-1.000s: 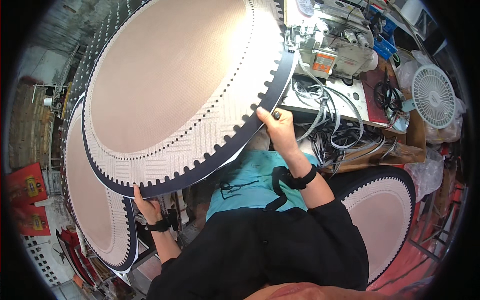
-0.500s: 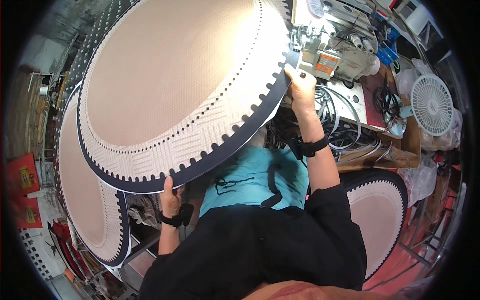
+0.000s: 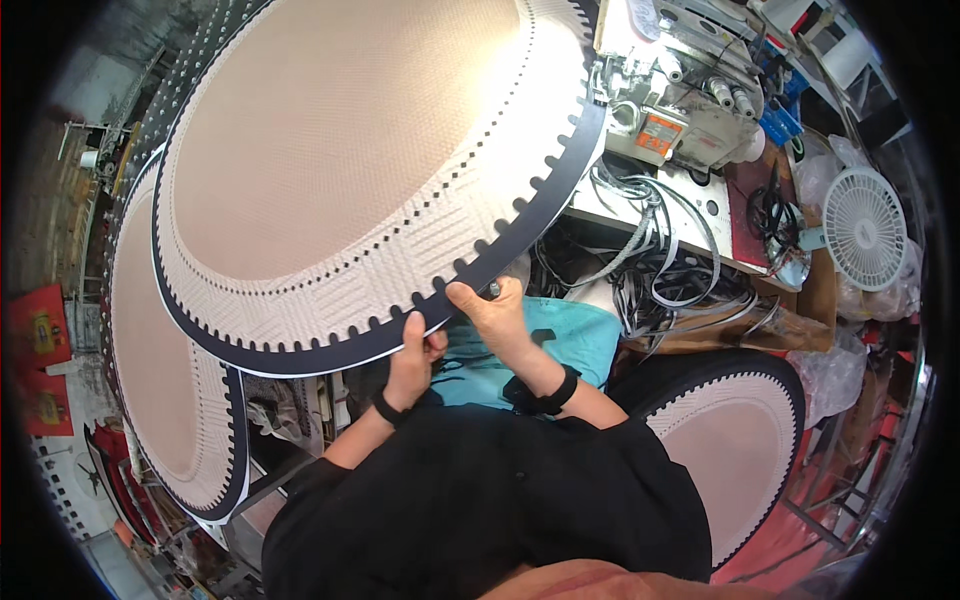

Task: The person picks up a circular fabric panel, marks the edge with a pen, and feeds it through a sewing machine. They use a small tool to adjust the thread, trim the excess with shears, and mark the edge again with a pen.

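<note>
Large oval mat [image 3: 370, 150], beige centre, dark notched border: held raised above the lap, near edge gripped by left hand [image 3: 412, 355] and right hand [image 3: 497, 315], both clenched on the border, side by side. Sewing machine [image 3: 680, 95] is set on the table [image 3: 700, 205] beyond; white fan [image 3: 862, 228] at right.

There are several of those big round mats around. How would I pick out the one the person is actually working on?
Start at the white sewing machine at the top right. The round mat lies just left of it: beige centre, cream patterned ring, dark notched border. Unlike the other mats, it is the topmost, and both hands, left hand and right hand, grip its near edge.
</note>
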A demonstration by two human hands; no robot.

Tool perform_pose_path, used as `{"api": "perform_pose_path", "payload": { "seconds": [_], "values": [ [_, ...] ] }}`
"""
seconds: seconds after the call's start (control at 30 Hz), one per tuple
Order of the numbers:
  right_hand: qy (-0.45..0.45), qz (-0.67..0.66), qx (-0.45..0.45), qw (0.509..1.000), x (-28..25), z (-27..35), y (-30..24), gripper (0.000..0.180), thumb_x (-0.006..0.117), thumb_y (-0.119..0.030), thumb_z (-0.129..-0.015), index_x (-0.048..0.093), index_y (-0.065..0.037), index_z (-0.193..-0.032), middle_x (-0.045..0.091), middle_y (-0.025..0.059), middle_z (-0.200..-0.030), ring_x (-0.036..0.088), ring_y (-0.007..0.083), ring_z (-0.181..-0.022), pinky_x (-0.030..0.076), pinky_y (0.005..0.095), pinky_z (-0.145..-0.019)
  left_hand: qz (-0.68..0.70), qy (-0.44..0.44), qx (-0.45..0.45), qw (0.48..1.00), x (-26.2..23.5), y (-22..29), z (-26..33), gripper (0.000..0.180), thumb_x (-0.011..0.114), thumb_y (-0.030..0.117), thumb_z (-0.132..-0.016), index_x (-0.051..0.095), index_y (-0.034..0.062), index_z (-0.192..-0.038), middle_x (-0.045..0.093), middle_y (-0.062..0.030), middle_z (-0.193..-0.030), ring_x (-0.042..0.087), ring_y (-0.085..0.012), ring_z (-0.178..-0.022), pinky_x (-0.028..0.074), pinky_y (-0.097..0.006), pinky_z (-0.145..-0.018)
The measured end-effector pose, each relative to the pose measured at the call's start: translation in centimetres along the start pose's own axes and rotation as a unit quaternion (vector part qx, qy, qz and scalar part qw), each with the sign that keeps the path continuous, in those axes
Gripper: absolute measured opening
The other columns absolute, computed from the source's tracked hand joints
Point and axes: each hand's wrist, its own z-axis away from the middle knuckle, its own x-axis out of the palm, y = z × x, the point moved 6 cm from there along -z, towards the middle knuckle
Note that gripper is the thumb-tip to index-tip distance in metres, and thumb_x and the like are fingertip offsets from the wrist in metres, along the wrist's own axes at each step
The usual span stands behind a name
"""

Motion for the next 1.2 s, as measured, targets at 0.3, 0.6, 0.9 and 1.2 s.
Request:
{"api": "perform_pose_path", "payload": {
  "seconds": [0.3,0.6,0.9,1.2],
  "values": [
    [0.035,0.135,-0.026,0.99,-3.5,-2.9,-0.7,0.016,0.06,-0.012,-0.087,0.063,0.002,-0.079,0.061,-0.0011,-0.072,0.052,0.0034,-0.064,0.041,0.0189,-0.054,0.137,0.208,0.184,0.951,-6.1,2.2,1.4,0.064,0.033,0.054,-0.091,0.034,0.005,-0.132,0.046,-0.0103,-0.128,0.045,-0.0251,-0.117,0.036,-0.04,-0.097],
    [0.05,-0.022,0.006,0.998,-6.9,-7.7,-2.1,0.017,0.063,-0.007,-0.082,0.064,0.006,-0.093,0.064,0.0031,-0.086,0.055,0.0066,-0.075,0.046,0.0208,-0.067,0.109,0.33,0.181,0.92,-15.9,8.4,4.8,0.034,0.049,0.023,-0.091,0.047,0.0021,-0.117,0.058,-0.0066,-0.103,0.059,-0.0155,-0.086,0.049,-0.028,-0.071],
    [0.124,0.053,0.005,0.991,-8.8,-10.6,-6.3,0.011,0.062,-0.005,-0.08,0.063,0.005,-0.084,0.063,0.0053,-0.074,0.057,0.0088,-0.059,0.044,0.0191,-0.053,0.08,0.209,0.103,0.969,-13.0,4.7,4.3,0.011,0.049,0.015,-0.09,0.049,0.0087,-0.099,0.055,-0.0034,-0.084,0.046,-0.0086,-0.057,0.034,-0.021,-0.046],
    [0.05,0.084,0.023,0.995,-6.5,-2.9,-1.2,0.028,0.066,-0.026,-0.081,0.058,-0.002,-0.068,0.054,-0.0031,-0.06,0.043,0.0022,-0.054,0.034,0.0182,-0.046,-0.013,0.123,0.022,0.992,-6.2,1.5,2.6,0.047,0.044,0.033,-0.093,0.045,0.0064,-0.054,0.048,-0.0042,-0.056,0.04,-0.013,-0.051,0.029,-0.025,-0.047]
  ]
}}
